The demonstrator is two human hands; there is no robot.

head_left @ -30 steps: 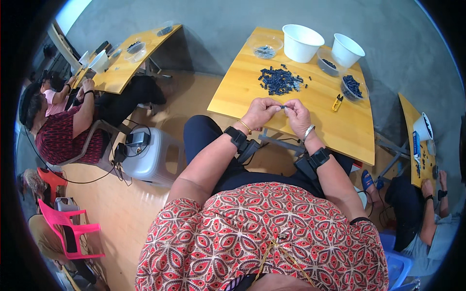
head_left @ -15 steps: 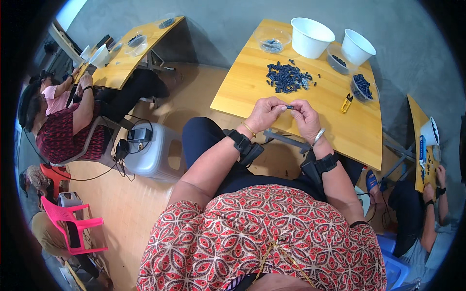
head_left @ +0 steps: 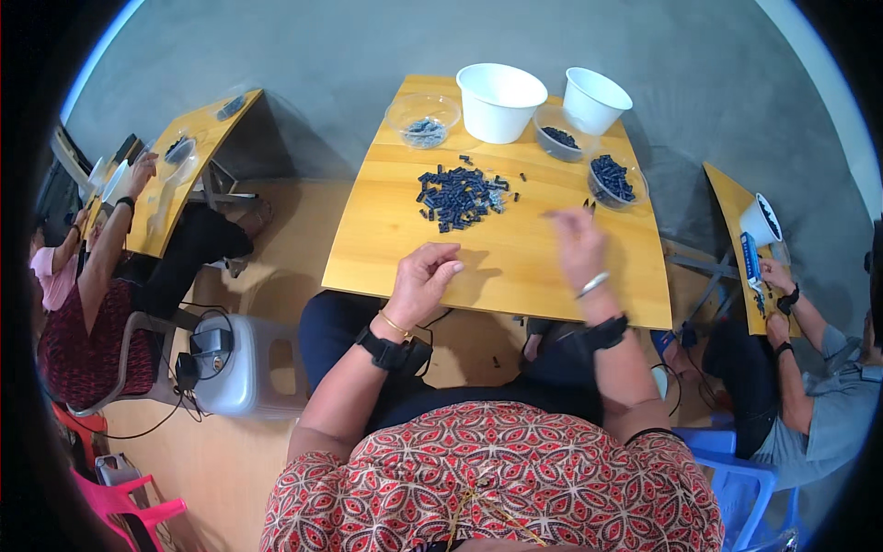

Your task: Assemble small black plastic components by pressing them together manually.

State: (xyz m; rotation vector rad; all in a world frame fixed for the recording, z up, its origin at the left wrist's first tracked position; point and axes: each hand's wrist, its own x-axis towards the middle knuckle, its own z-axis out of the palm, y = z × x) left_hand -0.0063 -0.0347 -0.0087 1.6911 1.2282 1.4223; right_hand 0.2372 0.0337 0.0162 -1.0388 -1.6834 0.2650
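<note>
My left hand [head_left: 425,283] is over the table's near edge, its fingers curled in and the thumb against them. Whatever it may hold is hidden. My right hand [head_left: 579,247], smeared by motion, reaches over the right part of the table. Dark tips of the snips [head_left: 589,203] show just beyond its fingers, and their yellow handles are hidden. A heap of small dark blue plastic tubes [head_left: 451,195] lies on the wooden table [head_left: 386,248] beyond my hands, with a few pale bits at its right side.
Along the back stand two white tubs [head_left: 501,106] [head_left: 598,101] and a clear tub [head_left: 405,115] of grey parts. Clear tubs of small black parts [head_left: 559,138] and dark tubes [head_left: 613,179] are at the right. Other people work at side tables [head_left: 175,207] [head_left: 731,207].
My hands have parted from the small dark tube they held together. The right moved out to the snips; the left drew back. The view has shifted, with the table lower and further left.
</note>
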